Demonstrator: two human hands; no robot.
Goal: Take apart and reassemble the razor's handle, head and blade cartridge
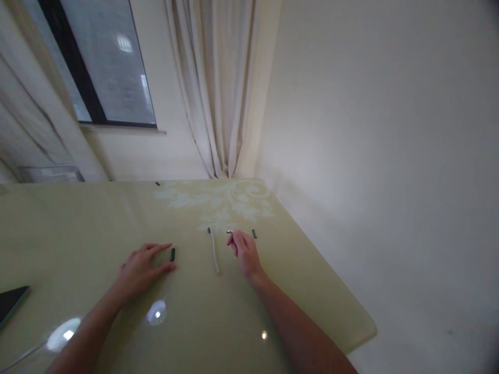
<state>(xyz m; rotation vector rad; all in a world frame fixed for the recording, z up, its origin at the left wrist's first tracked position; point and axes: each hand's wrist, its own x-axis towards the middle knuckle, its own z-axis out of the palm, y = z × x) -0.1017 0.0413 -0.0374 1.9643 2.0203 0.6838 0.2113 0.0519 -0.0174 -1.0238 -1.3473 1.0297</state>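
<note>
My left hand (pixel 146 262) is over the table with thumb and forefinger spread. Between those fingertips lies a short, dark green, battery-like piece (pixel 172 254), with gaps visible beside it. My right hand (pixel 242 249) is closed in a pinch on a small, dark, shiny piece (pixel 229 232), too small to name. A thin white stick (pixel 214 254) with a dark end, slightly bent, lies between the hands. Just right of my right hand rests a second dark green, battery-like piece (pixel 254 234).
The glossy pale green table (pixel 195 322) meets the wall (pixel 370 156) on the right. A small dark item (pixel 157 183) lies at its far edge. At left are a dark flat object (pixel 11 304) and a thin cable (pixel 25 356). Curtains (pixel 212 88) hang behind.
</note>
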